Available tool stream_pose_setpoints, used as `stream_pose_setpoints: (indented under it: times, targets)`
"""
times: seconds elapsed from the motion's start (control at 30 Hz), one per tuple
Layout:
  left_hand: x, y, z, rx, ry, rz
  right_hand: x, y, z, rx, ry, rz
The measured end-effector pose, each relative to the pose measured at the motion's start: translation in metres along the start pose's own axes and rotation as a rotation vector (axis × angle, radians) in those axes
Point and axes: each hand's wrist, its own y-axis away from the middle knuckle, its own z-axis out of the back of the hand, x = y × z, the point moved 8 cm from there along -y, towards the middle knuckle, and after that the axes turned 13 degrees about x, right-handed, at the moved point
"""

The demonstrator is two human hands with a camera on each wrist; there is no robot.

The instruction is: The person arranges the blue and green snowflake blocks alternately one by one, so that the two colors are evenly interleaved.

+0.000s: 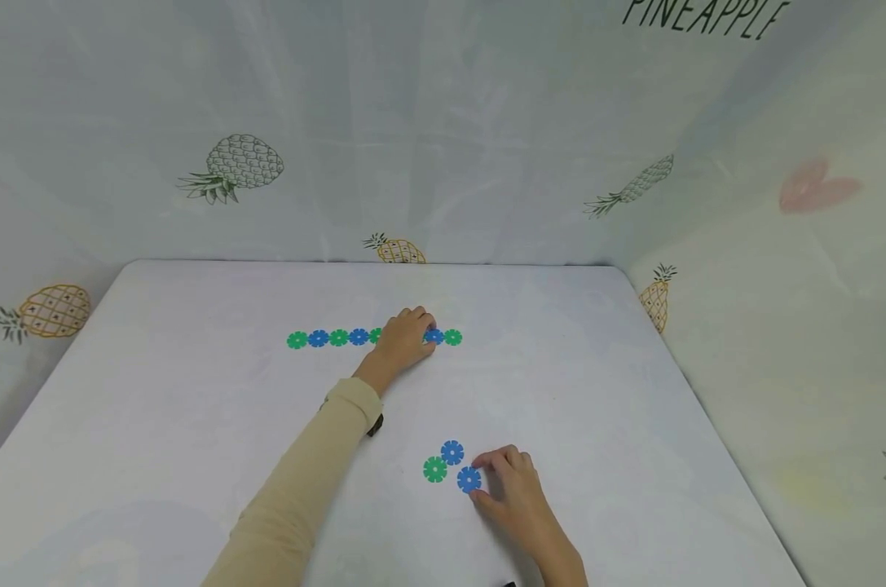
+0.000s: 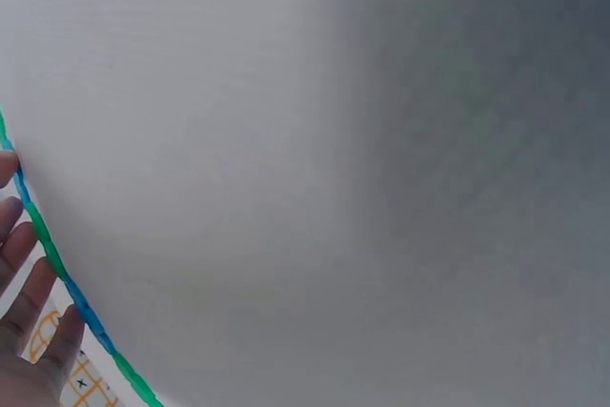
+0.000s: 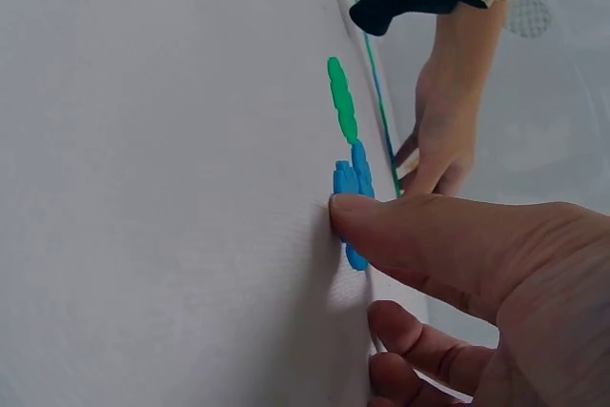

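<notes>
Green and blue notched plastic discs form a straight row towards the far side of the white table. My left hand reaches over this row, hiding part of it, and its thumb and forefinger pinch a blue disc near the right end. In the left wrist view, its fingers lie along the row's edge. Closer to me, my right hand grips another blue disc between thumb and forefinger; the right wrist view shows the thumb against its edge.
A loose green disc and a loose blue disc lie just left of my right hand. A green disc ends the row on the right. Pineapple-printed cloth hangs behind the table and along its sides.
</notes>
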Motion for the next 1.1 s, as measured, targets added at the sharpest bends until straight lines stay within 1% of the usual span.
stream_pose_setpoints:
  times: [0.13,0.3,0.4,0.57,0.8,1.1]
  targets:
    - [0.000,-0.001,0.000,0.009,0.012,0.012,0.001,0.000,0.001,0.008,0.002,0.022]
    - [0.000,-0.001,0.001,0.021,0.035,0.027,0.001,-0.002,0.000,0.027,-0.005,0.029]
    - [-0.001,-0.003,0.000,0.024,0.061,0.024,0.001,-0.003,0.000,0.032,-0.005,0.031]
    - [-0.004,-0.009,-0.005,0.035,0.065,0.017,0.001,-0.003,0.000,0.024,-0.005,0.032]
    - [-0.012,-0.013,-0.005,0.011,0.069,-0.006,0.002,-0.003,0.000,0.013,0.002,0.033]
    - [-0.017,-0.015,-0.005,-0.030,0.054,0.003,0.003,-0.002,-0.002,0.001,0.025,0.024]
